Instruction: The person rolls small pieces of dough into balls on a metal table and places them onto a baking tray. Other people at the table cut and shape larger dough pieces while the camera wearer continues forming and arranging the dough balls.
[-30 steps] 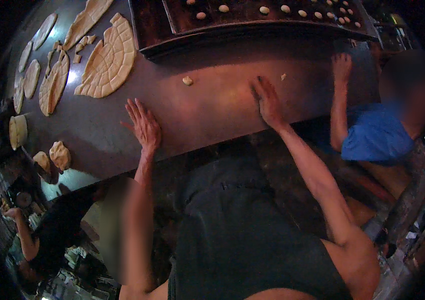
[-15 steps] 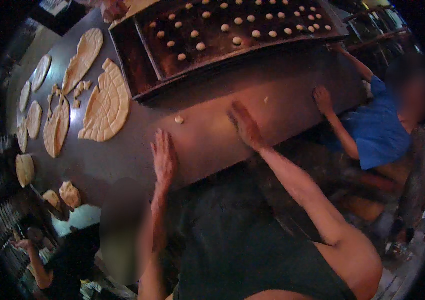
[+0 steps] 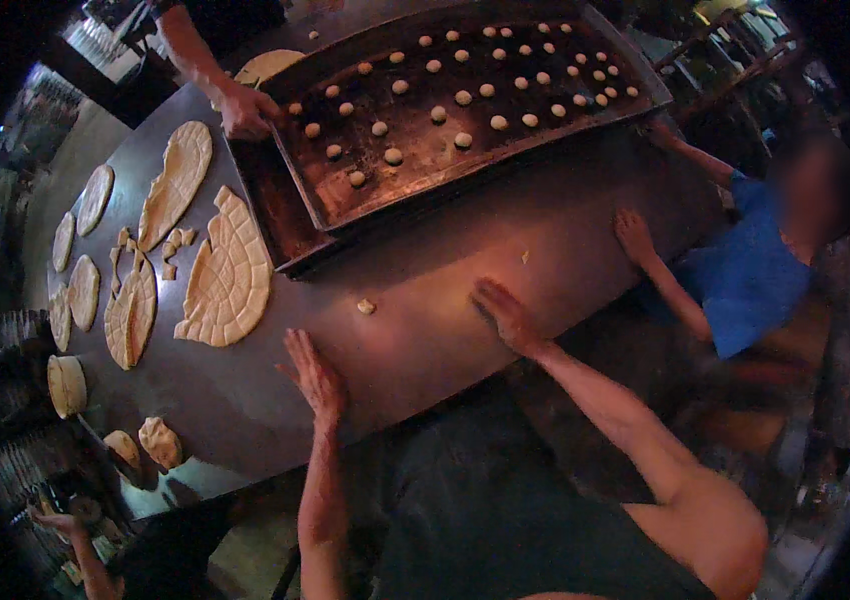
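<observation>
My left hand [image 3: 317, 378] is open over the metal table [image 3: 425, 350], its fingers spread and holding nothing. Near its fingertips lies a small lump of dough [image 3: 366, 306]. To the right, my right hand [image 3: 510, 318] rests palm down on the tabletop with its fingers stretched out. Whatever may be under that palm is hidden. A tiny dough scrap [image 3: 525, 257] sits beyond it. Across the table's far side is a dark baking tray [image 3: 415, 178] dotted with several small dough balls, stacked on another tray [image 3: 280, 215].
Flat scored dough sheets [image 3: 230, 275] and cut scraps lie at the left, with dough lumps [image 3: 160, 443] by the near left corner. Another person's hand [image 3: 247, 112] grips the tray's left end. At right, a co-worker in a blue shirt [image 3: 750, 265] has a hand [image 3: 633, 238] on the table.
The table and tray sit lower in the picture. My left hand's fingers have spread apart. The other person's hand at the tray's left end now shows fully with its forearm.
</observation>
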A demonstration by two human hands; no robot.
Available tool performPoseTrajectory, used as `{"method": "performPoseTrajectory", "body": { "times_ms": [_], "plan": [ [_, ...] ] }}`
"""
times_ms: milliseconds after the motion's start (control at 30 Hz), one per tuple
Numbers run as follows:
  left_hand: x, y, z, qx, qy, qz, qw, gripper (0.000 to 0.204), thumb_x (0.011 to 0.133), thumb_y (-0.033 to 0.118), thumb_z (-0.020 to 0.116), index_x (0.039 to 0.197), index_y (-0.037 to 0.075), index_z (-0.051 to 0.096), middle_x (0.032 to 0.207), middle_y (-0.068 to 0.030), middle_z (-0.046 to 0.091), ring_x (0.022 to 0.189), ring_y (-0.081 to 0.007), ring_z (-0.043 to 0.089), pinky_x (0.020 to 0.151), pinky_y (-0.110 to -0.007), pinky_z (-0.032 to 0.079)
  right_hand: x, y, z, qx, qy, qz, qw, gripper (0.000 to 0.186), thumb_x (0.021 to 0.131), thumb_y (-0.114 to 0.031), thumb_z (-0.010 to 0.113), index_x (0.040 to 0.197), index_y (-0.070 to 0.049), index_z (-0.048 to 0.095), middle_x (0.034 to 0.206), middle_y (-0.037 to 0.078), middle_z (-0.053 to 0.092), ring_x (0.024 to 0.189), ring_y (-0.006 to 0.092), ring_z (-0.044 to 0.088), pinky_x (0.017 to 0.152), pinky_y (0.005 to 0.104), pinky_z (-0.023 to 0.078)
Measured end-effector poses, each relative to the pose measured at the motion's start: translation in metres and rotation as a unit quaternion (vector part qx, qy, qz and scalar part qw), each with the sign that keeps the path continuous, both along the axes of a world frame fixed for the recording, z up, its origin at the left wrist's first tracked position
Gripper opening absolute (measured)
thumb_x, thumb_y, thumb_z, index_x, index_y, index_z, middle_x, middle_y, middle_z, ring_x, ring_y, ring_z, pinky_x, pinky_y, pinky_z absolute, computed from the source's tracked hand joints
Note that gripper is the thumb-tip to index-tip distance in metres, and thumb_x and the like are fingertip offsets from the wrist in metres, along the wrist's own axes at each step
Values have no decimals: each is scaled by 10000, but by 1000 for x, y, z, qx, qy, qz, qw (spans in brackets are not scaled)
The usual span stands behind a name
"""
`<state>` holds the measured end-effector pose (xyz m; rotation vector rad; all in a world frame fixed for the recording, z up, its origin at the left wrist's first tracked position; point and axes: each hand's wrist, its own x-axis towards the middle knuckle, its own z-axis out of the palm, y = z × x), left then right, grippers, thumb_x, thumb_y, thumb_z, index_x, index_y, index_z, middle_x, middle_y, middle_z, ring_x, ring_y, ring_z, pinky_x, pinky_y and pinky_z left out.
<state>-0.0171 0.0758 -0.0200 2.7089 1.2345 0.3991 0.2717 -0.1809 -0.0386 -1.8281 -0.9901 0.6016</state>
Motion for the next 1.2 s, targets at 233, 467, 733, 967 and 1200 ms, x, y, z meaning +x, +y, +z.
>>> {"method": "performPoseTrajectory", "body": {
  "times_ms": [233,467,733,967,1200],
  "plan": [
    [15,0,5,-140,71,-158,975,622,954,19,465,1562,6,335,1669,-214,242,1557,-375,206,1243,-598,122,8,2,9,-143,-213,126,958,428,1064,-168,410,1476,-133,520,1614,112,384,1510,291,335,1258,426,271],
    [31,-7,11,-115,-48,-108,986,640,915,-24,476,1543,-11,349,1661,-230,248,1550,-384,216,1241,-611,124,19,2,2,-19,-177,-59,982,408,1079,-162,369,1438,-123,558,1589,135,423,1519,310,321,1258,442,263],
    [41,-14,14,-31,-93,-11,995,554,972,-26,430,1524,-25,377,1640,-253,276,1538,-409,236,1249,-554,169,22,-5,3,-4,-193,-43,980,428,1070,-167,408,1483,-125,512,1587,140,429,1509,333,335,1261,438,243],
    [48,-18,18,-20,-113,49,992,586,962,-29,436,1542,-7,350,1641,-273,257,1535,-420,235,1242,-570,181,29,-1,4,-68,-140,-50,987,441,1064,-191,450,1499,-149,505,1606,136,407,1498,319,358,1249,410,272],
    [52,-27,3,-93,-58,-27,994,621,940,-37,478,1545,-8,339,1641,-268,259,1527,-443,235,1228,-599,192,33,-9,20,-39,-214,83,972,486,1019,-103,480,1504,-128,496,1575,143,445,1492,333,364,1258,452,249]
  ]
}}
